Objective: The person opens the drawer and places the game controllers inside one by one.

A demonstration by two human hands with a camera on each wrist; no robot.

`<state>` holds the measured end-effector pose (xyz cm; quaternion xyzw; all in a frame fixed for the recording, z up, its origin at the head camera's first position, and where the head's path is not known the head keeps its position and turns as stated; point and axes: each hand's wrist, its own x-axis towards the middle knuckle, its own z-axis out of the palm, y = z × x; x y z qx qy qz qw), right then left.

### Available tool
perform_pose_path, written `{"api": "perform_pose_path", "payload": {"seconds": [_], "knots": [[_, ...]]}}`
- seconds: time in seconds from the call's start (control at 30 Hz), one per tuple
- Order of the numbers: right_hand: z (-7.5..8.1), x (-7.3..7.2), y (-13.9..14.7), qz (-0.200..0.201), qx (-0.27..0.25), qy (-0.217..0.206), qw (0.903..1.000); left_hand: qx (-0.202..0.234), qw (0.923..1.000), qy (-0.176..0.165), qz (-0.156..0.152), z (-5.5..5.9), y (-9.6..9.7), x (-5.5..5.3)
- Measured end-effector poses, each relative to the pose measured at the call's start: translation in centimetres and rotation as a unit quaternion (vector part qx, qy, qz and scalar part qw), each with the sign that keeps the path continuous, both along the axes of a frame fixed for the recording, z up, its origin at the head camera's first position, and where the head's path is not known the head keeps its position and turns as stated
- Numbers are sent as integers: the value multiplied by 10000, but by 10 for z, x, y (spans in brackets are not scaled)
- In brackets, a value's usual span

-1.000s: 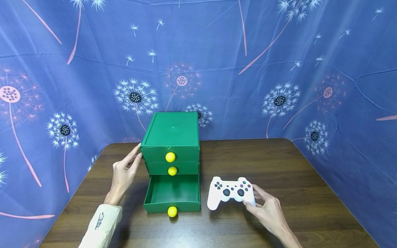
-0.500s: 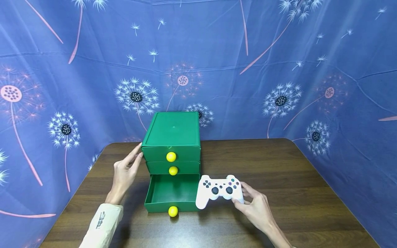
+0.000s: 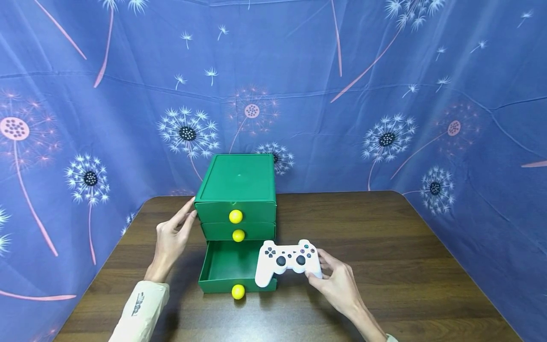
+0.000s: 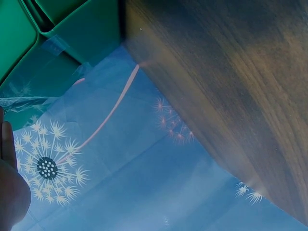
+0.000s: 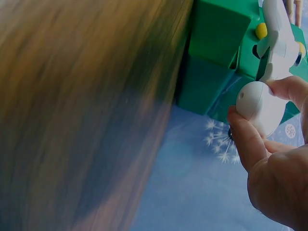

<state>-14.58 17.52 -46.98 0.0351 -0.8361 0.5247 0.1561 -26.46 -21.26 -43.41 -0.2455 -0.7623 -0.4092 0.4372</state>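
A green three-drawer cabinet with yellow round knobs stands on the table. Its bottom drawer is pulled out, and the two upper drawers are closed. My left hand touches the cabinet's left side near the upper front corner with extended fingertips. My right hand pinches a white game controller by its right grip, thumb in front and fingers behind. The controller's left part overlaps the right side of the open drawer in the head view. In the right wrist view the controller is seen end-on between thumb and fingers.
The dark wooden table extends to both sides of the cabinet. Behind it hangs a blue cloth printed with dandelions. A yellow knob sticks out from the front of the bottom drawer.
My right hand has carried the controller leftward, from beside the cabinet to overlapping the open drawer's right side. The left hand stays at the cabinet's side.
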Motion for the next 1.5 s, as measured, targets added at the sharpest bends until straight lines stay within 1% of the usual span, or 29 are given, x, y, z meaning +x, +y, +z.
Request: {"api": "perform_pose_path", "payload": {"seconds": [0.17, 0.33, 0.5, 0.83, 1.27, 1.5], "knots": [[0, -2, -9, 14, 37, 9, 10000, -7, 10000, 20, 17, 1, 0, 0], [1, -4, -18, 58, 128, 155, 9998, -8, 10000, 57, 39, 2, -1, 1], [3, -7, -25, 85, 329, 213, 9992, 28, 10000, 36, 21, 1, -1, 1], [8, -11, -36, -44, 605, 205, 9979, 51, 10000, -27, -10, -1, -1, -1], [7, -14, -45, -347, 1047, 237, 9936, 42, 10000, -15, -44, 1, 0, 1], [5, -15, -50, -301, 1247, 383, 9910, 36, 10000, 6, -34, 0, -1, 1]]}}
